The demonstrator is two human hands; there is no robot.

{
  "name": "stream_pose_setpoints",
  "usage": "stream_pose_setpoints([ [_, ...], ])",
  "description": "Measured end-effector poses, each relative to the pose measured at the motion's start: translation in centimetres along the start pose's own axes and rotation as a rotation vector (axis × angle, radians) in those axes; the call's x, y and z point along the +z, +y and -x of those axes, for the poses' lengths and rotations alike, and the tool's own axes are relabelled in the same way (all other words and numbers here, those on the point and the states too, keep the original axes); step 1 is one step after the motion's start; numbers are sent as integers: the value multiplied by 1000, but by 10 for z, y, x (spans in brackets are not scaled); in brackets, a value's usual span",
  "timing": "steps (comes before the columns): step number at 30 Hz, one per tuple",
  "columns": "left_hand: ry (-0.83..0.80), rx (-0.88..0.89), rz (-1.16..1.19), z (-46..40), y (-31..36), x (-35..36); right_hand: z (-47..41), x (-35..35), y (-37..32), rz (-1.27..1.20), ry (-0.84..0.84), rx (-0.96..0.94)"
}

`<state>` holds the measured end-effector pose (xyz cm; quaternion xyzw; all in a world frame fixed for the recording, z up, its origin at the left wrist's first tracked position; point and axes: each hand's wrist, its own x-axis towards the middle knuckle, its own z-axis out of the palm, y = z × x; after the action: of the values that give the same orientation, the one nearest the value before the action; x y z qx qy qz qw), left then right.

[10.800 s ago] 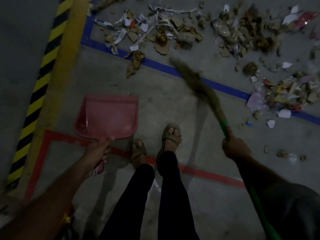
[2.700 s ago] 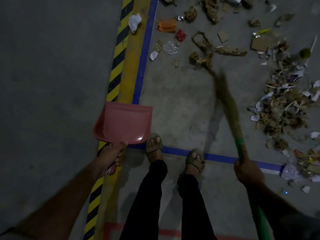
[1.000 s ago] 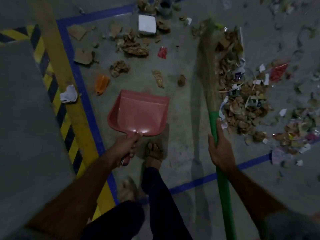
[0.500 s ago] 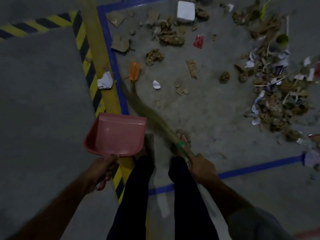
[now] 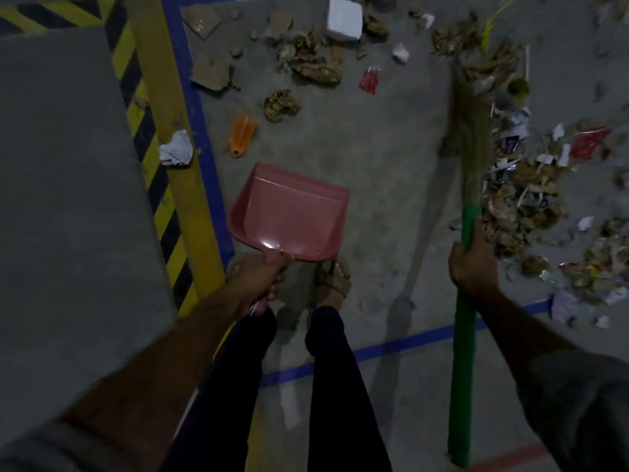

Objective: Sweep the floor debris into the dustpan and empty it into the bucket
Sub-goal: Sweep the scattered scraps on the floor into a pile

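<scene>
Hands (image 5: 258,277) (image 5: 471,267) hold dustpan (image 5: 289,212) and broom (image 5: 471,137).

This looks like a warehouse or factory floor. The bare concrete floor (image 5: 374,172) carries a yellow-and-black hazard stripe (image 5: 149,158) and blue tape lines (image 5: 190,97) marking off zones.

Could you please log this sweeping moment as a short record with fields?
left hand: left hand grips the handle of the pink dustpan
right hand: right hand grips the green handle of the broom
dustpan contents: nothing visible inside
main debris: debris pile of paper and brown scraps, right of the broom
loose items: orange piece, white block, red wrapper, crumpled paper on the yellow stripe
bucket: not in view
</scene>
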<state>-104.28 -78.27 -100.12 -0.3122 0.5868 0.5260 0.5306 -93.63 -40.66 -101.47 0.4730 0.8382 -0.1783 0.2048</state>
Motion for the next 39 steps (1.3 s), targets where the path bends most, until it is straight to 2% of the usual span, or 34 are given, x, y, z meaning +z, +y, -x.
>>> stream_pose_setpoints([
  [4, 37, 23, -5, 15, 10, 0, 42, -7, -1, -107, 51, -151],
  [9, 75, 56, 29, 41, 10, -38, 101, 12, -28, -166, -152, -382],
  [13, 154, 27, 38, 55, -5, -103, 130, 49, -71, -31, -239, -609],
  [18, 280, -1, 101, 71, -28, -177, 141, 90, -176, 224, -453, -849],
  [23, 336, -2, 62, 84, -42, -226, 137, 130, -273, 512, -516, -944],
  [26, 349, -10, 74, 82, -40, -241, 122, 151, -296, 560, -537, -845],
  [31, 333, -29, 117, 54, -23, -241, 100, 174, -257, 274, -496, -581],
  [35, 263, 2, 84, 17, 7, -208, 70, 154, -214, 135, -495, -413],
  [39, 209, 20, 51, -20, 48, -156, 24, 122, -178, 77, -388, -306],
])
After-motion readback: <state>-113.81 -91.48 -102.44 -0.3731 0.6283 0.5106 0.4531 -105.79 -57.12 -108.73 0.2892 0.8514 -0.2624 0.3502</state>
